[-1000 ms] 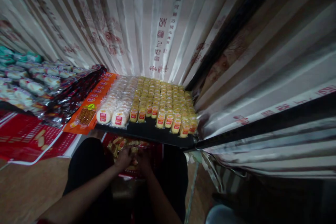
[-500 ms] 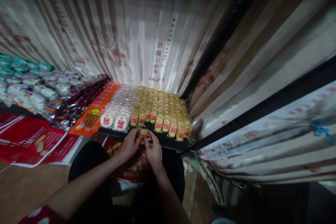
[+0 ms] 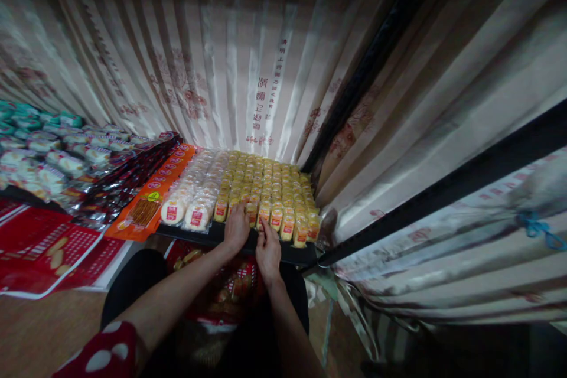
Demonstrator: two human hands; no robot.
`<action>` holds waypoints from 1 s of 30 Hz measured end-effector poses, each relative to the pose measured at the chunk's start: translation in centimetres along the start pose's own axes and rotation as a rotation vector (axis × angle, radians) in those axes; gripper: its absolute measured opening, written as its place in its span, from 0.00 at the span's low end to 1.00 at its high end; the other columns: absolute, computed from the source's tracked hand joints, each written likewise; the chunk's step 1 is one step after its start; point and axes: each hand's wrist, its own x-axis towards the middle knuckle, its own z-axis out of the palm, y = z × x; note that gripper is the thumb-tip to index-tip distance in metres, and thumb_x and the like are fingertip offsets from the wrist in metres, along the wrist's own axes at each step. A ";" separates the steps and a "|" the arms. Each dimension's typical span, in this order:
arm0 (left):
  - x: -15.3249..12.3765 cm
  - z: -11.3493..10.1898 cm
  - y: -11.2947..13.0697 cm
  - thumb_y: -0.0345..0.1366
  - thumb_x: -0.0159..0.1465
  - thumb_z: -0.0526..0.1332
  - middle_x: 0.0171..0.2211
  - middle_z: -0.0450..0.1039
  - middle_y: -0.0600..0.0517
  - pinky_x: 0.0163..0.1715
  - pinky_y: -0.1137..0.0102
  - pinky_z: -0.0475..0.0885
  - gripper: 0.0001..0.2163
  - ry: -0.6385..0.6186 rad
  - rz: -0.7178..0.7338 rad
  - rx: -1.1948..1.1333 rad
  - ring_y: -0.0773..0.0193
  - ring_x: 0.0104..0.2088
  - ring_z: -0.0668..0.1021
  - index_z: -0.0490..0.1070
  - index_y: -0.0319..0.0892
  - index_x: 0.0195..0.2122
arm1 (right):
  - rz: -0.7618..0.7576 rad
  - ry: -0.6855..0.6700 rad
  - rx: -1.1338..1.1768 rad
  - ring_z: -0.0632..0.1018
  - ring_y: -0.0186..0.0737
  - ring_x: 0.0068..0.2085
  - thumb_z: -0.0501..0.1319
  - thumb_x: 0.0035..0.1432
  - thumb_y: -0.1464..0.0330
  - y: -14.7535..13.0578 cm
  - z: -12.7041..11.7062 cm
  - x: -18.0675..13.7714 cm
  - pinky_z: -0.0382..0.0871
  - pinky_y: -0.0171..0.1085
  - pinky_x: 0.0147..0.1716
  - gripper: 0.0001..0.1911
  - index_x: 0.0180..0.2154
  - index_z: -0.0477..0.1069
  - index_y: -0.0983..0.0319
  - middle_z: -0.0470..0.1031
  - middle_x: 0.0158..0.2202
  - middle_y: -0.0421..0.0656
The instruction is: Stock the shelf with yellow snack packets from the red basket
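Head view: yellow cakes (image 3: 277,215) are standing in close rows on the black shelf (image 3: 297,253), maybe to save room. The left hand (image 3: 237,228) and right hand (image 3: 269,253) are half curling at the front cakes; I can't tell if they're gripping any. A red bag (image 3: 248,270) is lying below.

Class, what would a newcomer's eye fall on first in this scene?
Probably the rows of yellow wrapped snacks on the black shelf, with the left hand and right hand at their front edge. Left of them, past the round white packs, lies a bright orange packet. Behind hangs a pale pleated curtain.
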 end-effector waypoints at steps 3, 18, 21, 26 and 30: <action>0.4 0.5 -0.1 0.26 0.61 0.50 0.50 0.66 0.42 0.50 0.66 0.65 0.18 -0.003 0.024 0.024 0.60 0.50 0.69 0.58 0.35 0.53 | -0.004 -0.006 -0.025 0.73 0.39 0.40 0.45 0.58 0.70 0.4 0.2 -0.3 0.67 0.38 0.42 0.22 0.52 0.65 0.62 0.71 0.39 0.48; 0.2 1.0 -0.2 0.34 0.65 0.47 0.43 0.67 0.45 0.29 0.72 0.69 0.10 -0.078 0.087 0.449 0.62 0.35 0.76 0.61 0.41 0.46 | 0.002 0.026 -0.079 0.74 0.39 0.40 0.46 0.56 0.72 0.4 0.4 -0.5 0.67 0.37 0.40 0.22 0.51 0.65 0.60 0.71 0.40 0.46; 0.2 1.1 -0.3 0.33 0.65 0.47 0.43 0.65 0.45 0.27 0.72 0.68 0.10 -0.076 0.096 0.436 0.63 0.33 0.75 0.61 0.41 0.47 | 0.025 0.025 -0.078 0.74 0.39 0.40 0.46 0.56 0.72 0.4 0.4 -0.4 0.68 0.37 0.40 0.22 0.51 0.65 0.61 0.71 0.40 0.46; 0.0 2.0 -1.1 0.30 0.65 0.47 0.41 0.68 0.45 0.32 0.71 0.69 0.12 -0.069 0.094 0.338 0.61 0.37 0.75 0.58 0.38 0.49 | 0.030 0.005 -0.063 0.74 0.38 0.41 0.46 0.56 0.72 0.5 0.4 -0.4 0.68 0.37 0.41 0.22 0.51 0.65 0.60 0.71 0.41 0.46; 0.0 2.7 -1.5 0.30 0.64 0.48 0.39 0.68 0.46 0.36 0.70 0.69 0.08 -0.100 0.086 0.236 0.62 0.38 0.74 0.60 0.38 0.44 | 0.017 0.024 -0.068 0.73 0.39 0.42 0.45 0.56 0.72 0.4 0.4 -0.5 0.67 0.38 0.42 0.21 0.50 0.66 0.60 0.71 0.41 0.46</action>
